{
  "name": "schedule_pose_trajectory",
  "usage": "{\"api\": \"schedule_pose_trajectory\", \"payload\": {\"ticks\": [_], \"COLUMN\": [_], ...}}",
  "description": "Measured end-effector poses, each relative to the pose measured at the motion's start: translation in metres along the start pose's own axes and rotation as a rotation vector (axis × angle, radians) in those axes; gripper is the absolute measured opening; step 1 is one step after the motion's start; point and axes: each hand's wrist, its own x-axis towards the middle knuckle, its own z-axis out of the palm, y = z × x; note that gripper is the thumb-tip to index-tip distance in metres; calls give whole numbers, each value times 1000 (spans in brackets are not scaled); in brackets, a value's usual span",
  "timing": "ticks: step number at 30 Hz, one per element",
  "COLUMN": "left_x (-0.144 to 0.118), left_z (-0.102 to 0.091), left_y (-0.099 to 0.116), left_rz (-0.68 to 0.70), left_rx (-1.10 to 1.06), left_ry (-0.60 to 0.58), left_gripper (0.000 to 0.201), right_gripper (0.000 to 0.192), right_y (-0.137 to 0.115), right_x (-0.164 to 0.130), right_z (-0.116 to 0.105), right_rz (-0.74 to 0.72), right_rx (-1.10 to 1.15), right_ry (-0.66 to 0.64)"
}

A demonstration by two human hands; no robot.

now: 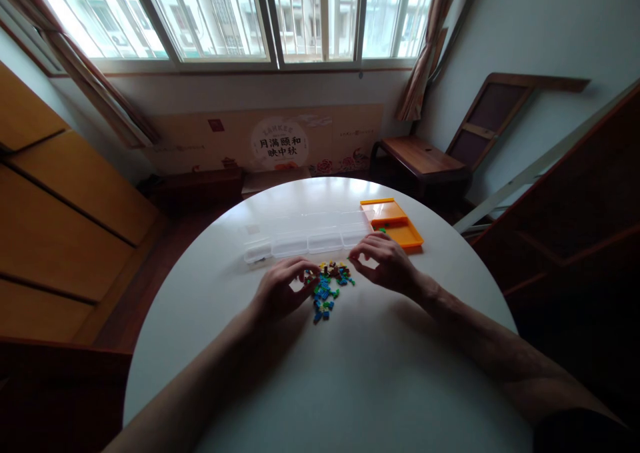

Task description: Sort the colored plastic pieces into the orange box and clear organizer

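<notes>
So there's a round white table [350, 373] by the window, and right in the middle of it sits a small heap of tiny building bricks [327, 286], mostly blue and green with a few yellow, brown and dark ones mixed in. Both hands are down at that heap, one on each side. The left hand [280, 291] rests on the tabletop at the heap's left edge, fingers curled in and narrow, fingertips right up against the nearest bricks; honestly it's too small to tell whether there's a piece pinched between thumb and forefinger. The right hand [385, 263] hovers at the upper right edge of the pile, fingers bent and drawn close together in a loose pinch, and again I can't make out if anything's actually held in there. Just behind the pile, further from the person, lies a long clear plastic organizer box [305, 236] with several compartments, lid open toward the window. Right next to its right end is an orange tray [395, 225], with what looks like one small green bit in it. Beyond the table there's a wooden bench [420, 156] and a cardboard panel [280, 143] with printed characters leaning under the window.
</notes>
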Motion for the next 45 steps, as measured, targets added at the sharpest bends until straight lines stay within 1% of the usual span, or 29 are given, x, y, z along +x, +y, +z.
{"api": "schedule_pose_trajectory", "payload": {"ticks": [2, 4, 7, 10, 14, 17, 20, 23, 27, 30, 33, 35, 38, 42, 45], "left_x": [-1, -4, -8, -10, -10, -9, -9, -9, -8, -6, -3, -2, 0, 4, 5], "left_z": [-10, -18, -23, -22, -20, -20, -20, -18, -14, -15, -13, -8, 2, 9, 10], "left_y": [-5, -9, -13, -14, -14, -16, -19, -21, -22, -19, -14, -9, -1, 9, 11], "left_rz": [-7, -29, -60, -45, -16, 4, 25, 41, 75, 88, 75, 55, 8, 2, 20], "left_rx": [10, 8, 7, 15, 15, 25, 81, 141, 181, 143, 79, 17, -81, -106, -99], "left_ry": [-48, -79, -98, -112, -147, -172, -182, -162, -106, -75, -23, 16, 54, 37, 44], "left_gripper": [11, 13, 16, 19, 18, 20, 19, 13, 13, 15, 16, 16, 19, 23, 24], "right_gripper": [11, 6, 6, 8, 12, 13, 12, 12, 13, 11, 8, 6, 5, 9, 9], "right_y": [16, 34, 58, 71, 74, 70, 65, 62, 57, 48, 31, 17, -4, -20, -22], "right_x": [-2, -7, -16, -22, -24, -22, -21, -19, -17, -14, -9, -5, -2, -3, -4], "right_z": [-10, -18, -23, -23, -19, -17, -15, -14, -13, -12, -8, -4, 5, 19, 25], "right_rz": [122, 247, 392, 484, 528, 506, 477, 457, 425, 335, 203, 110, -22, -83, -117], "right_rx": [-87, -147, -230, -249, -230, -206, -190, -171, -154, -119, -47, 22, 130, 226, 235], "right_ry": [18, 38, 47, 37, 21, 0, -7, 4, 36, 72, 75, 45, -36, -158, -192]}}
